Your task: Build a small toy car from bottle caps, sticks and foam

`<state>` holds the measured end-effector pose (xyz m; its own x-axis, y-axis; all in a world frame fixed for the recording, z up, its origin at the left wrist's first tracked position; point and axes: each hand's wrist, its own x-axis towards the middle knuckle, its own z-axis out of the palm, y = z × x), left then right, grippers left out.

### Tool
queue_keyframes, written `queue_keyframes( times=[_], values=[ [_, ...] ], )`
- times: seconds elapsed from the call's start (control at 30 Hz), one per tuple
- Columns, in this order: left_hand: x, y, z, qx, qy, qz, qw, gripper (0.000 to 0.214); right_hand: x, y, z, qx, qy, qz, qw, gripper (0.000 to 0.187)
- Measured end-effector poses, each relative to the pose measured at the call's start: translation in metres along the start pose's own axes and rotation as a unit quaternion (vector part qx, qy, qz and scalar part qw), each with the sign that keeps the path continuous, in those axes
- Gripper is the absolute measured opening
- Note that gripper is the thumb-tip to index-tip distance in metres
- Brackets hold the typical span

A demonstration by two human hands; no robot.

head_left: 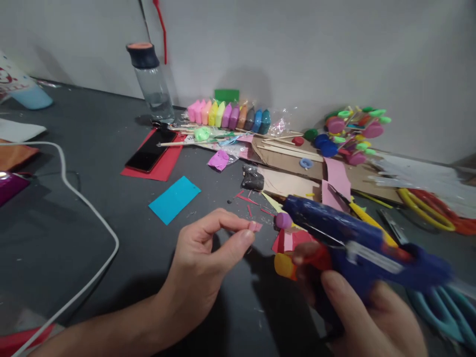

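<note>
A small pink scrap [258,226] is being pinched between thumb and index fingertip of the left hand [210,253], above the dark tabletop [141,248]; only its end is showing. A blue glue gun [338,223] is being gripped in the right hand [383,317], fingers wrapped around the handle; whether the red trigger [318,255] is being squeezed cannot be told. The nozzle [292,206] is being held apart from the scrap. For neat gluing, a steady pinch at the very edge is probably being called for, fingertips being spared the likely hot tip. Beyond, a purple lump [283,220] and red paper [293,241] are lying near the nozzle.
</note>
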<state>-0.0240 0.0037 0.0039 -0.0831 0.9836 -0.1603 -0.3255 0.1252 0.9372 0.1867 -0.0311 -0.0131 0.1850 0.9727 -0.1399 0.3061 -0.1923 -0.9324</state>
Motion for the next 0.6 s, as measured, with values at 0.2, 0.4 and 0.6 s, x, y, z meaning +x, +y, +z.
queue_keyframes(
  times=[0.2, 0.4, 0.6],
  values=[
    [-0.009, 0.014, -0.004, -0.044, -0.004, 0.118, 0.992, 0.023, 0.014, -0.035, 0.042, 0.135, -0.171, 0.102, 0.971, 0.040],
    [-0.006, 0.015, -0.009, -0.088, 0.001, 0.160, 0.983, 0.028, 0.032, -0.047, 0.109, 0.230, -0.313, 0.134, 0.912, 0.050],
    [-0.004, 0.008, -0.013, -0.054, -0.022, 0.111, 0.992, 0.018, 0.049, -0.045, 0.132, 0.209, -0.313, 0.076, 0.923, 0.056]
  ],
)
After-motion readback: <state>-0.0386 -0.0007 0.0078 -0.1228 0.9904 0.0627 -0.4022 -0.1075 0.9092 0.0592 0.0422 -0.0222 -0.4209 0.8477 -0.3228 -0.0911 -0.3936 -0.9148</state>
